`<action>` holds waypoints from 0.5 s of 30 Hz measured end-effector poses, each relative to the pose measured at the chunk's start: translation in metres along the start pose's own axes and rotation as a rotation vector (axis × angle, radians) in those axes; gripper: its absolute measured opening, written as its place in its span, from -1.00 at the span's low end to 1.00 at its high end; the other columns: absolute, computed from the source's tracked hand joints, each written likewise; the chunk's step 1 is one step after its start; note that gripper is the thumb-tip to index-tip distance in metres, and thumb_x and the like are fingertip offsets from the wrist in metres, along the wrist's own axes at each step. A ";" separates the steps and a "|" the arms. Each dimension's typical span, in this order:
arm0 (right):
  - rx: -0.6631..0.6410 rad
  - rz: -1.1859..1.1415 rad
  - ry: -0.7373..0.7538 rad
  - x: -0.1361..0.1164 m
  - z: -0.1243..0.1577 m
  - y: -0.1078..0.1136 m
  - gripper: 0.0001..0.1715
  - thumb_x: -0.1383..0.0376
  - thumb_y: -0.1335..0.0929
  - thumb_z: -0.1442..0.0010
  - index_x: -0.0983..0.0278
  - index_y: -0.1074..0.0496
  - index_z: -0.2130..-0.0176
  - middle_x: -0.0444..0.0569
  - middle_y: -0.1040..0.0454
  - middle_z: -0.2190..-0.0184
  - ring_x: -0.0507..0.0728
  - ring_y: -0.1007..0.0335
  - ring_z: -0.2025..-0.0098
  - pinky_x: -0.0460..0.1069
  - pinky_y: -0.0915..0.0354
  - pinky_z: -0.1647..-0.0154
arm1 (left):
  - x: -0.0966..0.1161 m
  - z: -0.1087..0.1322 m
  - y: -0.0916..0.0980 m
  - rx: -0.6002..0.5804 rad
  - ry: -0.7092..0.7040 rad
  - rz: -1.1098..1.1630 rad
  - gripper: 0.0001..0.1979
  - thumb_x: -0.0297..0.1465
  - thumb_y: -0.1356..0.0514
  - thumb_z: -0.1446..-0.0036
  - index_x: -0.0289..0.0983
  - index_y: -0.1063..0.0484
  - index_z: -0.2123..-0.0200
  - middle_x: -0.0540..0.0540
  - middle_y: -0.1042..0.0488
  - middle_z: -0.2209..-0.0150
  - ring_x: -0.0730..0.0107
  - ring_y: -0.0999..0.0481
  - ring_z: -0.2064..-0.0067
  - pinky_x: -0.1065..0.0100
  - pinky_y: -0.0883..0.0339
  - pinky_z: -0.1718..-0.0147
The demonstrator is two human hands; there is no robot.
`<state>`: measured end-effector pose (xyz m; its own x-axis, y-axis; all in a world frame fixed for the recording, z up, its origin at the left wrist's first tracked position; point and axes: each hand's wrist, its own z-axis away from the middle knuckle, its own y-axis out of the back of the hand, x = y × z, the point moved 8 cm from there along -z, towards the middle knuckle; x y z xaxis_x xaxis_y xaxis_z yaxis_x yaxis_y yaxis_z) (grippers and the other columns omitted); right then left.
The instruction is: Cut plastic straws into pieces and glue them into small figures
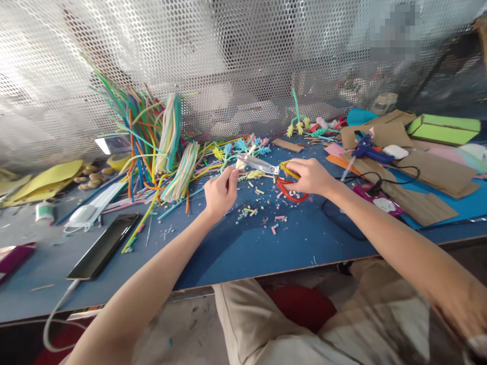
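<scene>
In the middle of the view my right hand grips scissors with one yellow and one red handle loop. Their blades point left, at a small cream-coloured fuzzy piece. That piece is pinched between the fingertips of my left hand. How far the blades are parted is too small to tell. Under both hands, small pastel clippings lie scattered on the blue tabletop. Behind the blades are blue and yellow fuzzy shapes.
Bundles of coloured pipe cleaners stand at the left, near a phone with a cable. At the right are a glue gun, cardboard pieces and a green box. A perforated metal screen runs along the back.
</scene>
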<state>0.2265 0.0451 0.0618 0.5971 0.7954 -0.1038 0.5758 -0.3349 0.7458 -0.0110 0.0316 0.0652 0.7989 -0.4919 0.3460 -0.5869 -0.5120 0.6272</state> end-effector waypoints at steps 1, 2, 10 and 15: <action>-0.006 -0.004 0.003 -0.001 0.000 0.000 -0.66 0.06 -0.39 -0.23 0.24 -0.32 0.38 -0.11 -0.35 0.44 0.03 -0.13 0.43 -0.02 -0.10 0.39 | 0.000 0.000 0.000 -0.001 0.002 -0.002 -0.51 -0.15 0.08 -0.47 -0.25 -0.59 0.16 0.07 -0.24 0.64 0.53 -0.20 0.61 0.43 -0.01 0.49; -0.012 -0.007 0.005 -0.002 0.000 0.000 -0.66 0.06 -0.39 -0.23 0.24 -0.31 0.39 -0.10 -0.35 0.44 0.03 -0.13 0.43 -0.02 -0.11 0.39 | -0.001 0.000 0.000 -0.002 0.005 -0.003 -0.51 -0.15 0.08 -0.47 -0.25 -0.59 0.15 0.07 -0.24 0.64 0.53 -0.20 0.61 0.43 -0.01 0.49; -0.063 -0.048 -0.027 -0.005 -0.002 -0.002 -0.57 0.01 -0.38 -0.23 0.20 -0.21 0.45 -0.13 -0.29 0.50 0.04 -0.11 0.46 0.00 -0.10 0.39 | -0.003 -0.001 -0.002 -0.017 0.024 -0.011 -0.49 -0.13 0.10 -0.47 -0.25 -0.59 0.15 0.07 -0.22 0.65 0.53 -0.17 0.62 0.42 0.00 0.48; -0.097 -0.081 -0.058 -0.003 -0.003 -0.004 -0.54 0.02 -0.39 -0.21 0.19 -0.15 0.49 -0.16 -0.23 0.54 0.03 -0.07 0.48 0.01 -0.05 0.41 | -0.002 -0.002 -0.001 -0.016 0.027 -0.013 -0.47 -0.11 0.11 -0.47 -0.26 -0.60 0.14 0.07 -0.22 0.65 0.53 -0.18 0.62 0.42 -0.01 0.47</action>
<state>0.2209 0.0457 0.0605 0.5835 0.7865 -0.2023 0.5687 -0.2179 0.7932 -0.0121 0.0346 0.0649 0.8096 -0.4666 0.3562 -0.5747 -0.5065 0.6427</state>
